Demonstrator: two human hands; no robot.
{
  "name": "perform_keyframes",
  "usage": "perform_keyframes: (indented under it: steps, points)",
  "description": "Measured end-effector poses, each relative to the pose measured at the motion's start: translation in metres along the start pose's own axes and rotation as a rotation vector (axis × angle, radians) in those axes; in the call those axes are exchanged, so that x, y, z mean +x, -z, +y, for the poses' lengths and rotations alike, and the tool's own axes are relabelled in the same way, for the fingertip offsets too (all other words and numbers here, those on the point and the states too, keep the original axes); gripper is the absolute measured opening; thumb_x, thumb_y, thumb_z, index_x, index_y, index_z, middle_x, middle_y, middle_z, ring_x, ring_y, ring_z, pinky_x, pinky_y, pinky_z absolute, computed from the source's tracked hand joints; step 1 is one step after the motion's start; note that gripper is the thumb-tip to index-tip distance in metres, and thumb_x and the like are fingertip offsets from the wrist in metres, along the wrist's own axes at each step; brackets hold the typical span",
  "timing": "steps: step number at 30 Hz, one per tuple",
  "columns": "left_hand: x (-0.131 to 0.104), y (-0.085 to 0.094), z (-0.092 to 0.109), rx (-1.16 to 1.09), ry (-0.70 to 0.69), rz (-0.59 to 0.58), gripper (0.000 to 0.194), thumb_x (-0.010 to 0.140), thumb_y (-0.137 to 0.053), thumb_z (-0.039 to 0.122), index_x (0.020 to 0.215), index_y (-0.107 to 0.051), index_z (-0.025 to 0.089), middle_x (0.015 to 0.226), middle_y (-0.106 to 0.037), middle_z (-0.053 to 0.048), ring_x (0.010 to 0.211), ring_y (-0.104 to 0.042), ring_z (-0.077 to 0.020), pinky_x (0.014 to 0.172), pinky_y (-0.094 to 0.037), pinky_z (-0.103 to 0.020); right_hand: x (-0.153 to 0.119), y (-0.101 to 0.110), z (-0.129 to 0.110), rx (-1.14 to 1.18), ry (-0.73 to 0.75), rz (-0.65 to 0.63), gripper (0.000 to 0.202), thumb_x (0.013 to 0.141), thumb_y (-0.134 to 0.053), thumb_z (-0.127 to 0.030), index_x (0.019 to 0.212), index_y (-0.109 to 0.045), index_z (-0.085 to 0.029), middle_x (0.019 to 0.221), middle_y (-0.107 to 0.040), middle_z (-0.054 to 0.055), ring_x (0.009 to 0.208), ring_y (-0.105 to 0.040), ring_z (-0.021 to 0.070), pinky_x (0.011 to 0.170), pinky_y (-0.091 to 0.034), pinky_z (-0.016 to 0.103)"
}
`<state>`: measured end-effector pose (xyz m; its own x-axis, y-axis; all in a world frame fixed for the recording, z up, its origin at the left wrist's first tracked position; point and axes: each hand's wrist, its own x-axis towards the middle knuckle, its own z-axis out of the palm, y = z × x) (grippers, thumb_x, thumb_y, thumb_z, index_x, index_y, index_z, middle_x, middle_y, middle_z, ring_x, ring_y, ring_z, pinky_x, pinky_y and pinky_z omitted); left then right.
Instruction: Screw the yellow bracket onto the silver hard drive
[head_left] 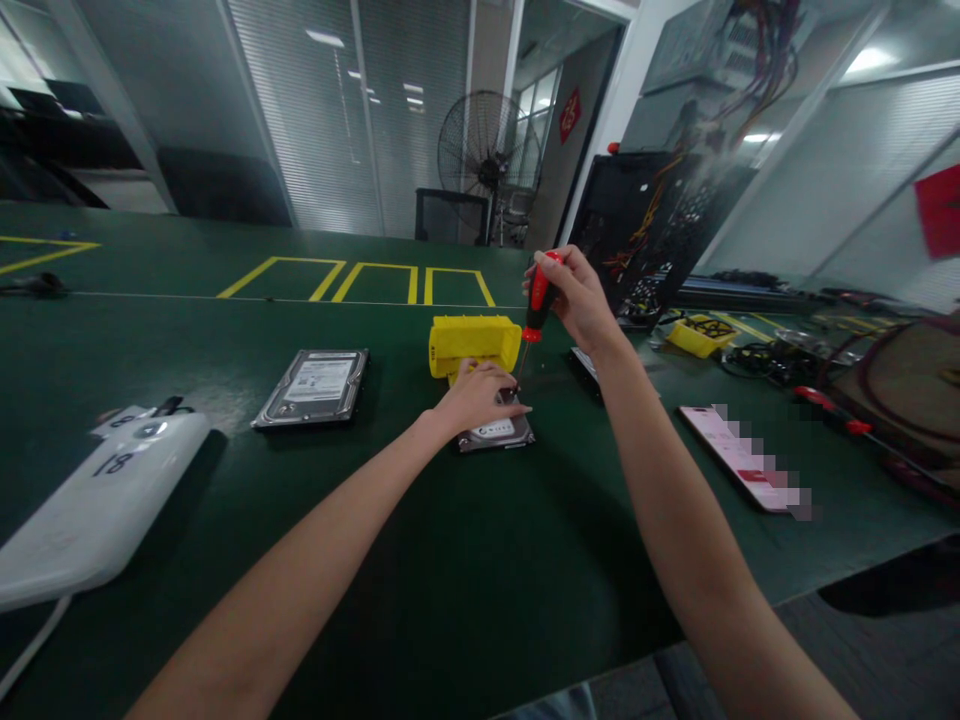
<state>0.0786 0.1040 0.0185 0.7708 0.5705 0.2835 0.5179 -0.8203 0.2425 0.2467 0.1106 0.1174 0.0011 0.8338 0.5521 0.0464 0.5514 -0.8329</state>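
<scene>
Mid-frame, my right hand (pixel 579 298) gripped a red-and-black screwdriver (pixel 541 292); my half-open left hand (pixel 477 396) rested on a rectangular, silver, white-labelled hard drive (pixel 495 431).

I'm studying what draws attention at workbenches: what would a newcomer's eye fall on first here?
Probably the bright yellow piece near the middle of the dark green table, just beyond the left grip, which lies over a hard drive. Next, perhaps, the red-and-black screwdriver pointing down from the right grip, then the large round fan standing behind the table.
</scene>
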Motion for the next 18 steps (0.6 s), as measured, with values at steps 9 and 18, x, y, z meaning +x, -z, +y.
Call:
perform_keyframes:
  steps: [9,18]
  points:
    - [-0.0004,-0.0002,0.0003,0.001,0.002,0.005,0.055,0.091,-0.042,0.063,0.114,-0.065,0.018,0.124,-0.063,-0.009,0.117,-0.052,-0.0283,0.100,-0.028,-0.047,-0.0017,-0.0061,-0.0020,0.038,0.007,-0.014,0.039,0.073,-0.071,-0.052,0.083,-0.047,-0.023,0.076,-0.064,-0.004,0.068,-0.062,0.0078,0.068,-0.052,0.022]
    - [-0.0006,0.0017,0.0019,0.023,0.008,-0.009,0.056,0.091,-0.042,0.063,0.116,-0.064,0.018,0.125,-0.063,-0.009,0.117,-0.052,-0.0285,0.099,-0.029,-0.047,0.0003,-0.0057,0.0030,0.073,-0.009,0.013,0.040,0.073,-0.072,-0.051,0.086,-0.045,-0.025,0.069,-0.058,-0.006,0.058,-0.058,0.0087,0.063,-0.052,0.026]
